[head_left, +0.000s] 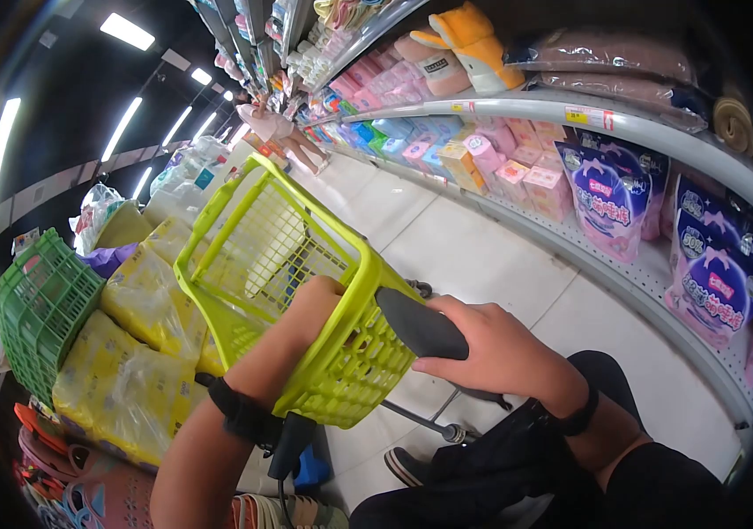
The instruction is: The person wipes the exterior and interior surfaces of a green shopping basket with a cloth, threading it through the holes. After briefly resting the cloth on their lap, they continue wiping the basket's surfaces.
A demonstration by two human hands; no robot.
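A yellow-green shopping cart basket [350, 370] stands in the middle of the view, tilted in the picture. My right hand [500, 348] is wrapped round the dark grey pad [419, 323] at the cart's near edge. My left arm reaches over the basket's rim, and my left hand [319, 300] is inside the basket, its fingers hidden behind the rim. A light-coloured item [278, 256] shows through the mesh. Black bands are on both wrists.
Shelves [535, 234] with pink, blue and purple packages run along the right. At the left are yellow wrapped packs [130, 388], a green basket [46, 309] and sandals [41, 436]. A person [279, 128] stands further up the aisle. Pale floor tiles [447, 238] lie between.
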